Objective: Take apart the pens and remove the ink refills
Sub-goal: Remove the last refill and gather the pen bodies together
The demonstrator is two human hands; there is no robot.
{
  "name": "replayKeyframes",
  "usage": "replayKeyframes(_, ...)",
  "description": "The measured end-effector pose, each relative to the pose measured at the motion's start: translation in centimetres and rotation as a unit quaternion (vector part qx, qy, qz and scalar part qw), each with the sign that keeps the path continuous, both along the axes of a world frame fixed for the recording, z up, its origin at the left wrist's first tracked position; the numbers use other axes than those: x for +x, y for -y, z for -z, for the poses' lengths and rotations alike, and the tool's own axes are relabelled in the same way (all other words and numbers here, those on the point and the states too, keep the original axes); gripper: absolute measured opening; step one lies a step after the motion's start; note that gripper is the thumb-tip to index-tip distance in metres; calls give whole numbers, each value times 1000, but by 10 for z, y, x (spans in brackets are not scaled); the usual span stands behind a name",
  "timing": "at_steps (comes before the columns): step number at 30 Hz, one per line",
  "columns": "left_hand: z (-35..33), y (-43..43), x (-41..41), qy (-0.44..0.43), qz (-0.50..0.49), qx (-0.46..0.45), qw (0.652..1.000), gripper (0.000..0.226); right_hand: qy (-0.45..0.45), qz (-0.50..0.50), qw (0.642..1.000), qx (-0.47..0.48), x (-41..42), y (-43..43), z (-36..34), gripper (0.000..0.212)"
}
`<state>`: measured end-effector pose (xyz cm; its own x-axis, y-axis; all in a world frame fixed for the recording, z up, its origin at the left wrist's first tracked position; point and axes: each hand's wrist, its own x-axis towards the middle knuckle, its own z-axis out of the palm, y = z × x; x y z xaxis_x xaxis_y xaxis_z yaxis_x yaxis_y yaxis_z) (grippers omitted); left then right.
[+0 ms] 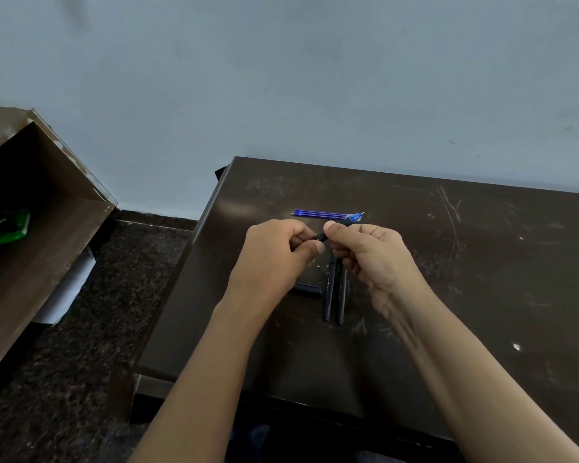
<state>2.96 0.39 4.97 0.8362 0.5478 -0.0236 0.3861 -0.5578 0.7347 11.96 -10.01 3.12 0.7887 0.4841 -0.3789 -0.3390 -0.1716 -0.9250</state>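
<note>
The left hand (274, 257) is pinching the rear end of a dark pen (347, 221) above the table (465, 295). The right hand (371, 259) is gripping its front. Blue ink refills (321, 214) are lying just behind, and two pen barrels (334, 292) are lying beneath.
</note>
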Motion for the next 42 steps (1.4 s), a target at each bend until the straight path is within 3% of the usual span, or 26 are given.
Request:
replayKeyframes(3, 1, -1, 1, -13, -5, 25, 1000, 13, 27, -15, 1000, -8, -1, -1, 4, 24)
replayKeyframes(6, 4, -10, 1, -34, -51, 61, 996, 12, 164, -63, 981, -80, -2, -6, 20, 15)
replayKeyframes(7, 2, -15, -4, -37, -70, 67, 995, 12, 255, -98, 949, -160, -6, -8, 22, 21)
replayKeyframes(9, 1, -21, -9, -46, -93, 78, 992, 14, 408, -198, 836, -309, -15, -9, 32, 34)
replayKeyframes(11, 2, -22, -9, -48, -103, 82, 990, 14, 461, -276, 758, -370, -26, -10, 43, 40)
replayKeyframes(14, 6, -20, -9, -51, -98, 85, 990, 12, 501, -323, 708, -379, -42, -9, 60, 36)
replayKeyframes(16, 6, -18, -8, -58, -90, 83, 991, 11, 521, -328, 694, -373, -46, -8, 67, 31)
replayKeyframes(19, 5, -18, -9, -63, -82, 76, 992, 13, 525, -340, 697, -350, -48, -10, 69, 26)
replayKeyframes(21, 4, -19, -9, -63, -81, 75, 992, 13, 495, -320, 741, -322, -45, -11, 65, 26)
replayKeyframes(24, 2, -19, -10, -66, -86, 81, 991, 14, 458, -193, 833, -245, -31, -11, 52, 22)
replayKeyframes(28, 2, -18, -9, -84, -85, 82, 989, 17, 416, -43, 889, -185, -1, 0, 27, 20)
replayKeyframes(35, 0, -15, -8, -107, -82, 73, 988, 15, 406, -7, 900, -157, 17, 16, 9, 22)
replayKeyframes(42, 5, -14, -4, -104, -39, 65, 992, 15, 436, -59, 884, -160, 14, 13, 6, 23)
